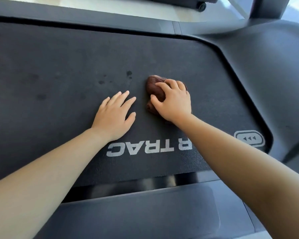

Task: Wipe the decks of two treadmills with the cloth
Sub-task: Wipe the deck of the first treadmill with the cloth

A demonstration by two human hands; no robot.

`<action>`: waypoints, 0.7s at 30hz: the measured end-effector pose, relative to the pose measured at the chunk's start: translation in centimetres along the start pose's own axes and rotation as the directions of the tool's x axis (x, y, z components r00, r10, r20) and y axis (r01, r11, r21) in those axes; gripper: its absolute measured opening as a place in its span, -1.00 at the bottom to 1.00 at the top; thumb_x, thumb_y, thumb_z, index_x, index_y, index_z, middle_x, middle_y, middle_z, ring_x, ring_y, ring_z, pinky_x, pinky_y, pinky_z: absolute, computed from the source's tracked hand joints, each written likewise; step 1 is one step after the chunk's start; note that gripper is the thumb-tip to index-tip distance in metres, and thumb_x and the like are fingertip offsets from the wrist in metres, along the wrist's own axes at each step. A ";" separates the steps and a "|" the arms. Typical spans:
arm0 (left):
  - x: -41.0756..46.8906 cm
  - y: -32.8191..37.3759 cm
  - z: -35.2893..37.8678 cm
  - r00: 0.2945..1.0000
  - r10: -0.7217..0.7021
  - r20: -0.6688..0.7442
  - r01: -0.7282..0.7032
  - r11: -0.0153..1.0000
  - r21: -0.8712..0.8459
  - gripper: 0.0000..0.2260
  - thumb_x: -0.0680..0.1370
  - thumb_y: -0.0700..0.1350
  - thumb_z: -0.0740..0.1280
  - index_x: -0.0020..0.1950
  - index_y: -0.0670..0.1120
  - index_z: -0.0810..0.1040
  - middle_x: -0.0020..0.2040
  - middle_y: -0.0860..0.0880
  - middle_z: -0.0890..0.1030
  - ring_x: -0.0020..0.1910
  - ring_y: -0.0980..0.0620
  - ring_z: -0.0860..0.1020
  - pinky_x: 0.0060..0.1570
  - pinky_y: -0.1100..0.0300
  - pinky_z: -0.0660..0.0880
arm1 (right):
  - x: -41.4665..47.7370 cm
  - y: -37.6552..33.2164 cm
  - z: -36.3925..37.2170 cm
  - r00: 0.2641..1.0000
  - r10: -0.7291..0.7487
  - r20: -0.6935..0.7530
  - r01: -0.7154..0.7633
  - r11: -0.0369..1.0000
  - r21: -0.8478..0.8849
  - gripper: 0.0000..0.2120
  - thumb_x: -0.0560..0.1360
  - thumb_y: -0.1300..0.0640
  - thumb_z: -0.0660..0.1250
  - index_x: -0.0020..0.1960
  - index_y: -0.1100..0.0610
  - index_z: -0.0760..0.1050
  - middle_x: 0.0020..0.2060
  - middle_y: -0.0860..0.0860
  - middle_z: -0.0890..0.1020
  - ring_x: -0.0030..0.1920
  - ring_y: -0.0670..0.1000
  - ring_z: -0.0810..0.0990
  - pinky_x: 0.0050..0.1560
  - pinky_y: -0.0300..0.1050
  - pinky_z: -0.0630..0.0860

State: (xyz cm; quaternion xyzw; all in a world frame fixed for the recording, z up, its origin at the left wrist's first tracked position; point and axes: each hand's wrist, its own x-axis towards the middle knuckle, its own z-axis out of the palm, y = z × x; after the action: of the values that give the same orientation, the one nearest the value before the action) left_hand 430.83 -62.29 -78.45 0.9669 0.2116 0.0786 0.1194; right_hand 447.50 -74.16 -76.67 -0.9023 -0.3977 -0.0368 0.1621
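Observation:
A black treadmill deck (59, 66) fills the view, with white lettering near its front edge. A bunched dark brown cloth (154, 87) lies on the belt at the centre. My right hand (173, 100) grips the cloth from above, fingers curled over it. My left hand (114, 114) rests flat on the belt just left of the cloth, fingers straight and spread, holding nothing. Several dark wet spots (129, 74) mark the belt beyond my left hand.
A grey side rail (145, 213) runs along the near edge of the deck, and another rail (76, 19) along the far edge. The motor cover (274, 75) curves up at the right. A wheeled base (201, 6) of another machine stands on the pale floor beyond.

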 end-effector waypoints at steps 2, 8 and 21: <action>-0.6 0.0 0.0 1.000 0.004 -0.008 -0.004 1.000 -0.014 -0.55 0.59 0.03 0.13 0.48 0.00 0.26 0.52 -0.02 0.19 0.51 -0.03 0.10 0.44 0.00 0.03 | 0.1 0.0 0.1 1.000 -0.004 0.006 0.004 1.000 -0.011 -0.54 0.47 -0.24 0.18 0.32 -0.10 0.42 0.34 -0.05 0.41 0.39 0.11 0.24 0.34 0.14 0.24; -0.8 0.3 -0.2 1.000 -0.010 -0.030 0.009 1.000 -0.024 -0.56 0.57 0.01 0.17 0.45 -0.01 0.31 0.50 -0.03 0.24 0.49 -0.05 0.15 0.42 -0.02 0.06 | -5.9 0.6 -1.8 0.989 -0.142 0.028 0.142 0.990 0.020 -0.54 0.46 -0.23 0.20 0.30 -0.06 0.45 0.31 -0.04 0.43 0.35 0.11 0.29 0.28 0.11 0.32; -0.7 0.5 -0.6 1.000 -0.008 -0.003 0.007 0.999 -0.040 -0.55 0.58 0.02 0.15 0.47 0.00 0.27 0.52 -0.02 0.19 0.51 -0.03 0.10 0.44 -0.01 0.02 | -13.1 0.2 -2.9 0.993 -0.116 -0.008 0.116 0.993 0.000 -0.54 0.41 -0.23 0.18 0.22 -0.07 0.50 0.26 -0.04 0.48 0.32 0.13 0.33 0.22 0.14 0.35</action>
State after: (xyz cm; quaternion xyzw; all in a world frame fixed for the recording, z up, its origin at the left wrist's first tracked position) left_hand 430.28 -62.92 -77.78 0.9633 0.2137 0.0838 0.1388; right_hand 438.95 -84.44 -76.56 -0.8775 -0.4490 -0.0498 0.1613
